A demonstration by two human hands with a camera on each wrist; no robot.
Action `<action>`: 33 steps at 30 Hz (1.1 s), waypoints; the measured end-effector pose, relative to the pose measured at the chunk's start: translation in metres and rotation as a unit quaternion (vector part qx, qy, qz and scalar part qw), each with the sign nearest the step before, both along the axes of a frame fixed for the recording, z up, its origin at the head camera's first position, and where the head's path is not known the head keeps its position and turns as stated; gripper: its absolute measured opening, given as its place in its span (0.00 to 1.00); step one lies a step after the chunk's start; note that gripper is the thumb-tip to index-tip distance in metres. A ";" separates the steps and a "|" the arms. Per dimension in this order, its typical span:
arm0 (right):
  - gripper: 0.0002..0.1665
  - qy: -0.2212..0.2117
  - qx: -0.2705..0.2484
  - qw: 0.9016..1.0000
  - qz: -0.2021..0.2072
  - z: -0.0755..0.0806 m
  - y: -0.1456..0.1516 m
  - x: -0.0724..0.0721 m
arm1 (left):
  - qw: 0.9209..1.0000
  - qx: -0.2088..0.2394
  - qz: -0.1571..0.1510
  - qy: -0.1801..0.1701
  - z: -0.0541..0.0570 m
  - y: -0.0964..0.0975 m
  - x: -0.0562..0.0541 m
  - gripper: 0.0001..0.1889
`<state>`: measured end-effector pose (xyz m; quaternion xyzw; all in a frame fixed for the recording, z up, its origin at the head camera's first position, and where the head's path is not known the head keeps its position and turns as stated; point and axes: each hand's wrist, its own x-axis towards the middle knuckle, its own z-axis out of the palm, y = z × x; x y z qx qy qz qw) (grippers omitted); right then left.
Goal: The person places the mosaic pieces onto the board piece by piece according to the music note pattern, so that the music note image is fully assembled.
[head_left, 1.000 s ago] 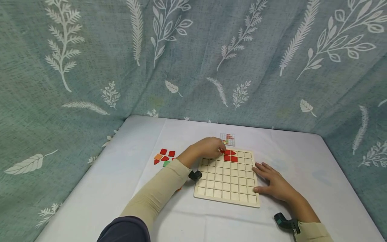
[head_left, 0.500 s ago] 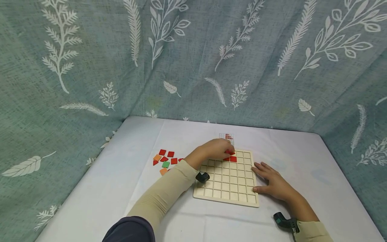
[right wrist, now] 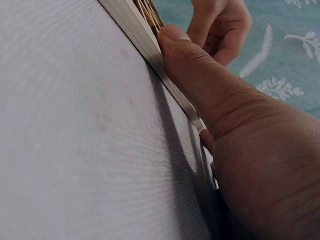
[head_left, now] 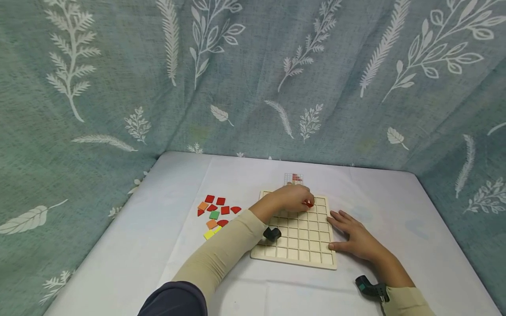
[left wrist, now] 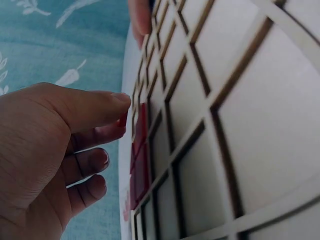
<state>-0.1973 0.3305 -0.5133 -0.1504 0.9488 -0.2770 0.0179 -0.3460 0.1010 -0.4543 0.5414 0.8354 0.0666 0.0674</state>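
My left hand (head_left: 291, 198) is over the upper part of a pale wooden grid board (head_left: 293, 242). Its thumb and index finger pinch a small red tile (left wrist: 123, 120), seen nearly edge-on in the left wrist view, so its shape is unclear. Several red tiles (left wrist: 140, 170) lie in the board's squares just beyond the fingertips; in the head view the hand covers most of them. At the board's right side rests my right hand (head_left: 356, 237), fingers spread, its thumb (right wrist: 187, 65) touching the board's edge.
Loose tiles lie left of the board: several red ones (head_left: 225, 210), a green one (head_left: 214, 215), orange ones (head_left: 211, 224) and yellow ones (head_left: 209, 234). Behind the board is a small printed pattern card (head_left: 293, 178), partly hidden. A leaf-patterned cloth (head_left: 237, 87) hangs behind the white table.
My left hand has moved right across the top of the board with the red tile, past the placed red tiles. More loose tiles show at left. The right hand stays put.
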 end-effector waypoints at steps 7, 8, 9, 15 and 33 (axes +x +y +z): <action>0.57 -0.003 0.005 1.000 -0.002 0.000 0.001 -0.001 | 1.000 -0.015 -0.013 0.003 -0.005 0.010 0.000 0.09; 0.57 -0.003 0.006 1.000 -0.002 0.000 0.001 -0.001 | 1.000 -0.016 -0.012 0.002 -0.006 0.011 0.000 0.09; 0.57 -0.003 0.006 1.000 -0.002 0.000 0.001 -0.002 | 1.000 -0.018 -0.012 0.002 -0.006 0.012 0.000 0.09; 0.57 -0.003 0.004 1.000 0.001 0.000 0.000 -0.002 | 1.000 -0.028 -0.005 0.001 -0.005 0.015 0.002 0.09; 0.56 -0.003 -0.002 1.000 0.005 0.003 0.000 -0.002 | 0.999 -0.044 0.017 0.013 -0.004 0.014 0.003 0.06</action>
